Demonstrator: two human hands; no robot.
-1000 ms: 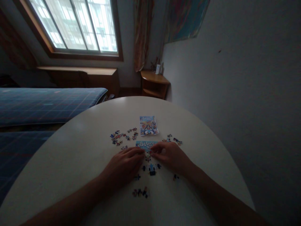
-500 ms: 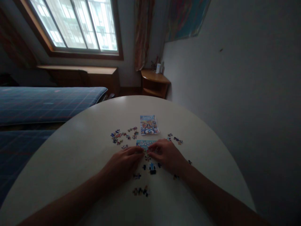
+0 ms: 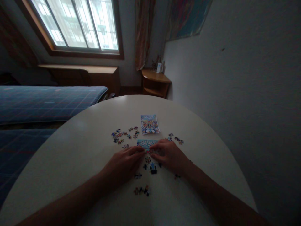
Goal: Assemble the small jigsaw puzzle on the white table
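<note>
A partly joined strip of blue puzzle pieces (image 3: 144, 143) lies on the round white table (image 3: 94, 150). My left hand (image 3: 124, 163) rests flat beside it, fingers stretched toward its lower edge. My right hand (image 3: 168, 154) lies on the strip's right end, fingertips pressed together on a small piece I cannot make out. A printed picture card (image 3: 150, 124) lies just beyond the strip. Loose pieces lie in a cluster (image 3: 123, 135) to the left, a few (image 3: 176, 139) to the right, and more (image 3: 150, 168) between my wrists.
A small group of pieces (image 3: 141, 190) sits close to me. A wall runs along the table's right side. A blue plaid mattress (image 3: 47, 102) lies to the left. A wooden corner shelf (image 3: 155, 82) and a window (image 3: 75, 25) stand beyond the table.
Both hands have stayed at the strip with only slight finger shifts. The view has drifted a little.
</note>
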